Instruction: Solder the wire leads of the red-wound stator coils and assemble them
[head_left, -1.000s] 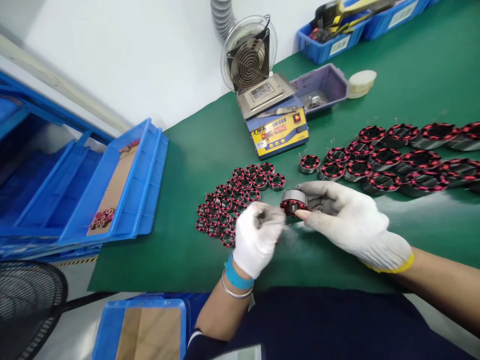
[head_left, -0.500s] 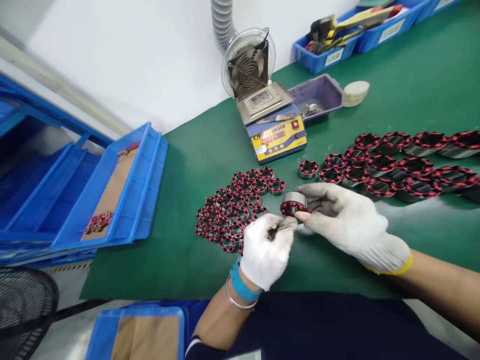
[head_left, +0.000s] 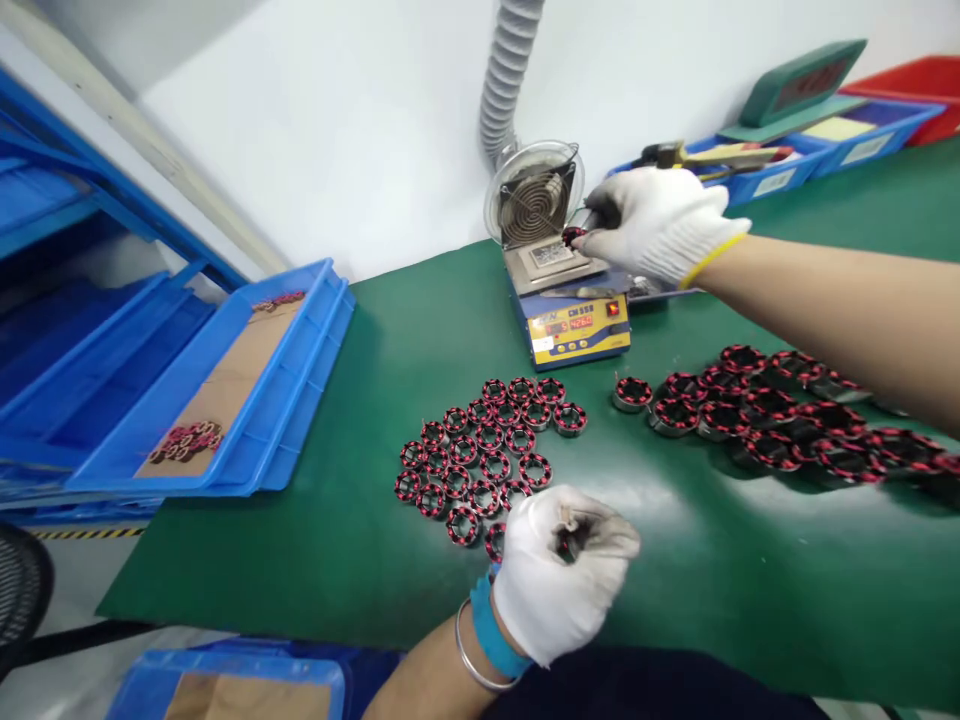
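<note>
My right hand (head_left: 660,225), in a white glove with a yellow cuff edge, holds a motor stator (head_left: 574,236) with red and black windings, mostly hidden by the fingers. It is over the metal plate of a small solder pot (head_left: 581,340) with a lit red display. Low over the green table, my gloved left hand (head_left: 559,575) is closed, fingertips pressed together; whatever they hold cannot be made out. Close by on its left stands a group of stators (head_left: 484,445). A single stator (head_left: 632,393) stands apart, near more stators (head_left: 772,400) on the right.
A round fan guard (head_left: 536,205) and grey hose stand behind the solder pot. Flat tweezers (head_left: 585,293) lie across its front. Stacked blue trays (head_left: 300,380) are at the left. Blue bins (head_left: 862,150) with tools and a red bin (head_left: 911,95) line the back right.
My right hand has carried the stator from beside my left hand up and back to the solder pot. My left hand stays low, still closed. The camera view has shifted.
</note>
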